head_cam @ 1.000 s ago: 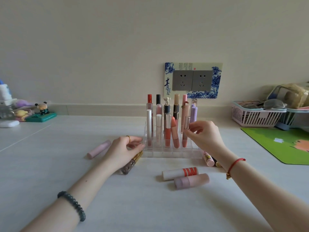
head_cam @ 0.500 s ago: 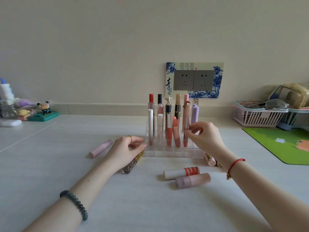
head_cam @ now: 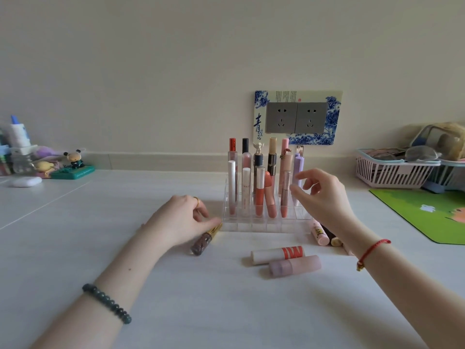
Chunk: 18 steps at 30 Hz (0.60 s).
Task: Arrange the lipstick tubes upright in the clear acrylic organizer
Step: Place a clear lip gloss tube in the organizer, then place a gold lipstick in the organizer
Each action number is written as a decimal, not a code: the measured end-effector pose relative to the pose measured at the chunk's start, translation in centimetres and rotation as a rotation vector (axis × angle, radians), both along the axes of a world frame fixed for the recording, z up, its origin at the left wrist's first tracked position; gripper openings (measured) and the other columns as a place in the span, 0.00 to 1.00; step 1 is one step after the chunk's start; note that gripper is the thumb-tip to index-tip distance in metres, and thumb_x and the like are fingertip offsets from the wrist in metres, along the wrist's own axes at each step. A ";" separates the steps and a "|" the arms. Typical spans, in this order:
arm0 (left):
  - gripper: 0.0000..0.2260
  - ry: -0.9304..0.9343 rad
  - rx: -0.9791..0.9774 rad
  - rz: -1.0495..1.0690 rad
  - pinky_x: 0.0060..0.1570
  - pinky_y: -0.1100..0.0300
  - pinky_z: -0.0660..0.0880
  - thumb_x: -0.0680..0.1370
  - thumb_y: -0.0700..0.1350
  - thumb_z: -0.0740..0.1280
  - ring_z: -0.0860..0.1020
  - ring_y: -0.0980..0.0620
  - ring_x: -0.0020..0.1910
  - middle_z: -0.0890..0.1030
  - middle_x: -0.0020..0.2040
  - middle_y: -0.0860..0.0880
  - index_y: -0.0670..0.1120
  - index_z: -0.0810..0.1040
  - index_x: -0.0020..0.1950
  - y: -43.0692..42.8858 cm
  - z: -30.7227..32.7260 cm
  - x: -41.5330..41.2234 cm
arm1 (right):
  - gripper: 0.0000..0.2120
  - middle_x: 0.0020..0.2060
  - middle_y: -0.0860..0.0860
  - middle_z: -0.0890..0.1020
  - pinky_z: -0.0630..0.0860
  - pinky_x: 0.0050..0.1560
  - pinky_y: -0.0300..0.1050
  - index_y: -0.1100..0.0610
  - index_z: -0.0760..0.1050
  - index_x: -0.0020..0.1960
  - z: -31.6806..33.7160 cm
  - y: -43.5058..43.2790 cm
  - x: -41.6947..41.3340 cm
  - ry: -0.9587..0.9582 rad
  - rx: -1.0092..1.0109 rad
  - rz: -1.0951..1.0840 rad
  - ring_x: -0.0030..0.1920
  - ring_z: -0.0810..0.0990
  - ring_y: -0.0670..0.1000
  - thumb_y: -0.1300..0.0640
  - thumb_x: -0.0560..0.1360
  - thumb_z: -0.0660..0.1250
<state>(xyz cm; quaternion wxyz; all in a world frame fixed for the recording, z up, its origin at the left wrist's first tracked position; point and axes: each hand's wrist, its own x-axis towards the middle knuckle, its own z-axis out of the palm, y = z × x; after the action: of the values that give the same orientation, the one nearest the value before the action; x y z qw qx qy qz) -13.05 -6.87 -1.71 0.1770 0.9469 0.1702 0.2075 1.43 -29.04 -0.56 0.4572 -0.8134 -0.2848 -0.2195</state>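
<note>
Behind the organizer [head_cam: 251,226], the blue-and-white socket surround [head_cam: 259,114] bears a large brush character 青 at its left; the smaller print is unreadable.

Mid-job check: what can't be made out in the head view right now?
Head view only:
Tubes right of the organizer: partly behind the right hand and wrist; count unclear.
Left hand over the gold-capped tube: its own back hides any grip.
Print on the white tube: too small.
</note>
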 end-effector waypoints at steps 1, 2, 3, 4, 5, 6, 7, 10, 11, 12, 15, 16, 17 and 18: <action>0.18 0.056 0.022 0.016 0.40 0.62 0.76 0.63 0.66 0.67 0.77 0.61 0.37 0.79 0.35 0.57 0.54 0.79 0.39 -0.3 -0.1 0.0 | 0.06 0.32 0.44 0.73 0.65 0.30 0.27 0.53 0.77 0.46 0.2 -0.1 -0.4 -0.014 0.015 0.018 0.31 0.69 0.43 0.57 0.69 0.68; 0.19 0.102 0.045 0.032 0.40 0.60 0.77 0.62 0.68 0.66 0.78 0.59 0.37 0.79 0.36 0.56 0.54 0.77 0.39 -0.5 -0.2 0.1 | 0.05 0.30 0.45 0.73 0.66 0.29 0.27 0.53 0.77 0.45 0.3 -0.2 -0.8 -0.031 0.015 0.042 0.29 0.69 0.43 0.59 0.70 0.68; 0.20 0.137 0.070 0.047 0.39 0.60 0.76 0.61 0.69 0.65 0.77 0.59 0.37 0.79 0.36 0.56 0.54 0.76 0.38 -0.7 -0.2 0.1 | 0.04 0.29 0.45 0.73 0.66 0.29 0.27 0.52 0.77 0.43 0.3 -0.2 -1.3 -0.049 0.001 0.068 0.28 0.68 0.43 0.60 0.70 0.67; 0.19 0.169 0.092 0.055 0.36 0.63 0.73 0.61 0.68 0.65 0.76 0.61 0.36 0.79 0.35 0.56 0.54 0.75 0.38 -0.9 -0.2 0.0 | 0.04 0.28 0.45 0.72 0.66 0.29 0.27 0.52 0.77 0.42 0.3 -0.2 -1.8 -0.067 -0.023 0.097 0.27 0.68 0.43 0.61 0.70 0.67; 0.18 0.197 0.107 0.050 0.31 0.67 0.69 0.62 0.66 0.66 0.75 0.64 0.33 0.79 0.33 0.56 0.53 0.76 0.38 -1.1 -0.2 0.0 | 0.04 0.27 0.45 0.72 0.67 0.29 0.27 0.52 0.76 0.41 0.2 -0.1 -2.3 -0.082 -0.051 0.128 0.27 0.67 0.43 0.61 0.70 0.67; 0.15 0.218 0.105 0.031 0.27 0.70 0.66 0.65 0.63 0.67 0.74 0.64 0.29 0.79 0.29 0.57 0.51 0.78 0.38 -1.2 -0.1 -0.1 | 0.05 0.27 0.45 0.73 0.67 0.30 0.27 0.52 0.76 0.41 0.1 0.0 -2.7 -0.090 -0.078 0.159 0.27 0.67 0.42 0.61 0.70 0.67; 0.13 0.235 0.091 0.010 0.24 0.71 0.66 0.66 0.59 0.67 0.74 0.65 0.26 0.80 0.26 0.57 0.49 0.80 0.37 -1.2 -0.1 -0.1 | 0.05 0.27 0.45 0.73 0.67 0.30 0.27 0.52 0.76 0.41 -0.1 0.2 -3.1 -0.090 -0.103 0.187 0.27 0.67 0.42 0.61 0.70 0.67; 0.13 0.258 0.070 -0.003 0.24 0.74 0.69 0.68 0.53 0.64 0.74 0.64 0.21 0.81 0.26 0.59 0.46 0.81 0.35 -1.2 0.0 -0.4 | 0.05 0.27 0.42 0.72 0.68 0.32 0.26 0.51 0.76 0.41 -0.3 0.7 -3.9 -0.089 -0.143 0.248 0.27 0.70 0.41 0.61 0.71 0.66; 0.13 0.253 0.048 0.006 0.30 0.69 0.75 0.68 0.54 0.64 0.75 0.63 0.22 0.81 0.26 0.57 0.46 0.81 0.34 -1.0 0.1 -0.4 | 0.05 0.27 0.42 0.72 0.68 0.32 0.26 0.52 0.76 0.42 -0.4 0.8 -4.1 -0.095 -0.150 0.258 0.28 0.70 0.40 0.62 0.71 0.66; 0.13 0.229 0.010 0.017 0.35 0.64 0.78 0.68 0.54 0.65 0.78 0.61 0.26 0.81 0.25 0.55 0.45 0.81 0.33 -0.8 0.2 -0.5 | 0.05 0.28 0.42 0.72 0.68 0.32 0.26 0.52 0.76 0.42 -0.4 0.8 -4.2 -0.099 -0.156 0.263 0.28 0.70 0.40 0.61 0.71 0.66; 0.08 -0.070 -0.030 0.077 0.39 0.60 0.76 0.69 0.53 0.68 0.79 0.56 0.34 0.80 0.28 0.57 0.49 0.78 0.36 -0.2 1.1 -0.5 | 0.05 0.28 0.42 0.73 0.69 0.32 0.28 0.52 0.76 0.43 -0.4 0.8 -4.6 -0.088 -0.143 0.286 0.28 0.70 0.42 0.61 0.71 0.66; 0.06 -0.214 -0.061 0.058 0.39 0.61 0.75 0.69 0.53 0.69 0.78 0.56 0.35 0.79 0.31 0.60 0.52 0.76 0.39 -0.2 1.4 -0.5 | 0.04 0.29 0.42 0.74 0.71 0.33 0.29 0.53 0.77 0.44 -0.3 0.9 -4.8 -0.075 -0.136 0.302 0.29 0.71 0.42 0.61 0.71 0.66; 0.04 -0.342 -0.139 -0.011 0.37 0.63 0.74 0.70 0.52 0.69 0.78 0.57 0.35 0.79 0.33 0.61 0.54 0.76 0.40 -0.5 1.8 -0.4 | 0.04 0.31 0.43 0.75 0.73 0.35 0.31 0.54 0.77 0.46 -0.3 1.0 -4.9 -0.058 -0.127 0.323 0.31 0.73 0.43 0.61 0.71 0.66; 0.02 -0.437 -0.262 -0.114 0.36 0.66 0.74 0.71 0.51 0.69 0.79 0.59 0.33 0.80 0.34 0.59 0.54 0.77 0.41 -1.0 2.1 -0.4 | 0.05 0.33 0.45 0.77 0.75 0.36 0.32 0.55 0.77 0.47 -0.2 1.1 -5.1 -0.030 -0.108 0.349 0.32 0.75 0.44 0.60 0.72 0.66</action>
<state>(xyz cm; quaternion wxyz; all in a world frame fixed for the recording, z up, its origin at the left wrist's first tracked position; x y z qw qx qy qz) -13.42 -7.89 0.36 0.3420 0.8567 0.0997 0.3732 -3.68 -27.95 -0.78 0.4395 -0.7717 -0.4398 -0.1336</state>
